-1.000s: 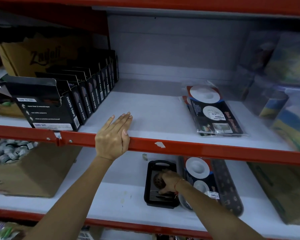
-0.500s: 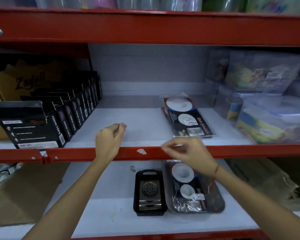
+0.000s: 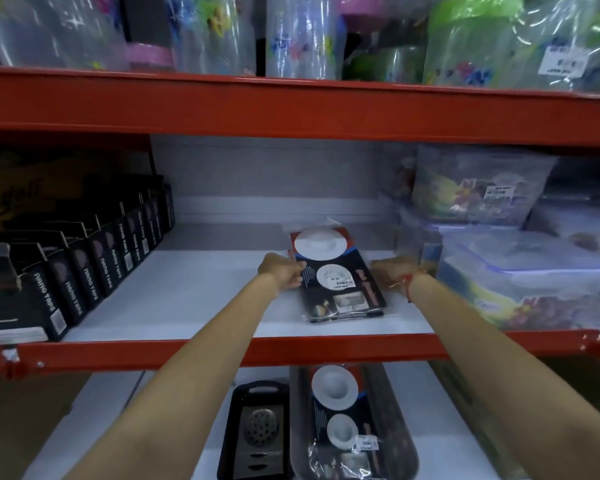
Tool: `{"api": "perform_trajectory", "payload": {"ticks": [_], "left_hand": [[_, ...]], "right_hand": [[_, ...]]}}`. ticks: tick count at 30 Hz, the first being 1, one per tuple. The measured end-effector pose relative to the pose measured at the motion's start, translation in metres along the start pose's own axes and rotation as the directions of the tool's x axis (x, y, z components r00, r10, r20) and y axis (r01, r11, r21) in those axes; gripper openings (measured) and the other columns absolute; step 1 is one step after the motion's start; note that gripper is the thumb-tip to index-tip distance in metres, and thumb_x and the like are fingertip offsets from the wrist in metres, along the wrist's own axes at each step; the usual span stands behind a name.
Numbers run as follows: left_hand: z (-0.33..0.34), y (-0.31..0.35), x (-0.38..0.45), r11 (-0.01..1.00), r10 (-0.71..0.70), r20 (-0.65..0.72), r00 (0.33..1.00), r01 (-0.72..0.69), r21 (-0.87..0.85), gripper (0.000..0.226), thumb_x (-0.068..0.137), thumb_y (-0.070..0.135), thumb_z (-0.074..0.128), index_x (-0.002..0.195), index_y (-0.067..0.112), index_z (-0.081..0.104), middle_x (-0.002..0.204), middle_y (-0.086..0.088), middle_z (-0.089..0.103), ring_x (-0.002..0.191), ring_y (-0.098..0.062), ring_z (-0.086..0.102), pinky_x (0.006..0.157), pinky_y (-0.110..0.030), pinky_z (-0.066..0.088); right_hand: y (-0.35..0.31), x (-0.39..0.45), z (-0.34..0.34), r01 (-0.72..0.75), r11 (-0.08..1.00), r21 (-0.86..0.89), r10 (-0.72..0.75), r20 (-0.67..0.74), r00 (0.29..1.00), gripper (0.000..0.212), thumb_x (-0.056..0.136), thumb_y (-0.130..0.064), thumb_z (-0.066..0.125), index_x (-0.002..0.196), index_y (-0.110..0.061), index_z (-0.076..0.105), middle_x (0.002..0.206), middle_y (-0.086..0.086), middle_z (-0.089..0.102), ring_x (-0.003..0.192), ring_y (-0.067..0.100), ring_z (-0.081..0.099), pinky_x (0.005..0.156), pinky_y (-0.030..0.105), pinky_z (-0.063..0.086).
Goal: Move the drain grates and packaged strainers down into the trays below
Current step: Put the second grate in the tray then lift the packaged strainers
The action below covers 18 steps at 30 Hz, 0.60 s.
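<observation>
Hands, left (image 3: 284,271) and right (image 3: 392,273), now flank packaged strainers (image 3: 336,275).

Both arms extended toward frame centre. Left hand (image 3: 284,271) and right hand (image 3: 394,273) level, well apart, fingers curled inward; red thread on right wrist.

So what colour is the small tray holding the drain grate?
Black, in the head view.

Bare forearms; red thread bracelet (image 3: 406,283).
</observation>
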State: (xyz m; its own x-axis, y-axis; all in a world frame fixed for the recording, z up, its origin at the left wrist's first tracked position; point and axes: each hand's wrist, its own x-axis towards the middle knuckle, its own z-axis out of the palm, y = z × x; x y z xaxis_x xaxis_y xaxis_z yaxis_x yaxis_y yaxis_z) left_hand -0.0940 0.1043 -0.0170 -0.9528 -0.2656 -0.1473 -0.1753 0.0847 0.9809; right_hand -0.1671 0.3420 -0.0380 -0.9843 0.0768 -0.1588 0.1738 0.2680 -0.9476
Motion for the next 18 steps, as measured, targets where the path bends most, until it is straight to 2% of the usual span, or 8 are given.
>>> {"api": "perform_trajectory", "payload": {"ticks": [2,4,6,9,12,13,16,18], "left_hand": [[0.004,-0.004,0.006,0.994,-0.009,-0.044,0.999,0.013,0.11,0.037,0.083,0.017,0.074,0.108,-0.007,0.059,0.108,-0.021,0.063,0.091,-0.029,0.066,0.072,-0.032,0.057],[0.003,-0.009,0.009,0.967,-0.023,-0.119,0.993,0.052,0.251,0.052,0.081,0.028,0.075,0.114,-0.006,0.055,0.118,-0.021,0.061,0.112,-0.035,0.057,0.09,-0.039,0.051],[0.003,-0.01,0.008,0.986,-0.03,-0.106,0.994,0.047,0.157,0.04,0.082,0.019,0.075,0.108,-0.006,0.058,0.121,-0.022,0.062,0.11,-0.034,0.058,0.094,-0.039,0.05],[0.0,-0.006,-0.001,1.0,-0.018,-0.113,0.993,0.017,-0.013,0.028,0.084,0.006,0.071,0.108,-0.005,0.065,0.117,-0.02,0.067,0.09,-0.027,0.063,0.085,-0.035,0.053],[-0.01,0.001,-0.026,0.986,0.025,-0.05,0.998,-0.032,-0.161,0.03,0.085,0.001,0.068,0.114,-0.005,0.063,0.103,-0.018,0.07,0.071,-0.019,0.061,0.067,-0.03,0.054],[-0.015,0.003,-0.04,0.982,0.027,-0.002,1.0,-0.027,-0.189,0.034,0.085,0.0,0.068,0.118,-0.005,0.061,0.094,-0.014,0.07,0.07,-0.016,0.062,0.065,-0.028,0.054],[-0.035,0.002,-0.086,0.987,0.045,0.159,0.986,-0.019,-0.161,0.047,0.085,0.001,0.068,0.13,0.005,0.053,0.093,-0.005,0.068,0.079,-0.014,0.065,0.068,-0.027,0.055],[-0.045,-0.007,-0.117,0.993,0.058,0.256,0.965,-0.029,-0.116,0.058,0.084,0.001,0.068,0.136,0.016,0.047,0.107,-0.009,0.067,0.088,-0.019,0.067,0.063,-0.025,0.059]], "right_hand": [[-0.005,-0.013,0.005,0.018,0.999,0.042,-0.02,0.048,0.999,0.017,0.078,-0.012,0.074,0.089,-0.001,0.068,0.093,0.014,0.069,0.077,0.025,0.064,0.083,0.038,0.052],[-0.009,-0.021,0.01,0.01,0.996,0.091,-0.019,0.094,0.995,0.006,0.079,-0.004,0.072,0.08,-0.004,0.066,0.098,0.016,0.069,0.078,0.025,0.065,0.082,0.039,0.056],[-0.011,-0.026,0.011,0.018,0.99,0.137,-0.033,0.104,0.994,0.01,0.08,0.001,0.07,0.077,-0.008,0.065,0.103,0.019,0.068,0.078,0.023,0.065,0.075,0.034,0.057],[-0.019,-0.048,0.009,0.039,0.97,0.239,-0.06,0.083,0.995,0.008,0.083,0.004,0.064,0.086,-0.004,0.064,0.102,0.018,0.067,0.08,0.023,0.065,0.08,0.036,0.055],[-0.024,-0.08,0.001,0.046,0.944,0.328,-0.093,0.131,0.987,0.015,0.086,0.005,0.06,0.099,0.0,0.061,0.097,0.012,0.065,0.067,0.015,0.065,0.094,0.041,0.049],[-0.024,-0.091,-0.003,0.057,0.942,0.329,-0.107,0.137,0.985,0.022,0.086,0.006,0.06,0.107,0.001,0.06,0.093,0.01,0.066,0.069,0.014,0.065,0.093,0.037,0.051],[-0.021,-0.131,-0.017,0.055,0.949,0.31,-0.121,0.198,0.973,0.029,0.085,0.005,0.061,0.113,-0.004,0.058,0.087,0.008,0.067,0.076,0.014,0.065,0.06,0.019,0.058],[-0.009,-0.158,-0.026,0.026,0.959,0.281,-0.103,0.265,0.959,0.023,0.085,0.005,0.06,0.107,-0.004,0.06,0.092,0.01,0.07,0.08,0.016,0.068,0.064,0.022,0.06]]}}
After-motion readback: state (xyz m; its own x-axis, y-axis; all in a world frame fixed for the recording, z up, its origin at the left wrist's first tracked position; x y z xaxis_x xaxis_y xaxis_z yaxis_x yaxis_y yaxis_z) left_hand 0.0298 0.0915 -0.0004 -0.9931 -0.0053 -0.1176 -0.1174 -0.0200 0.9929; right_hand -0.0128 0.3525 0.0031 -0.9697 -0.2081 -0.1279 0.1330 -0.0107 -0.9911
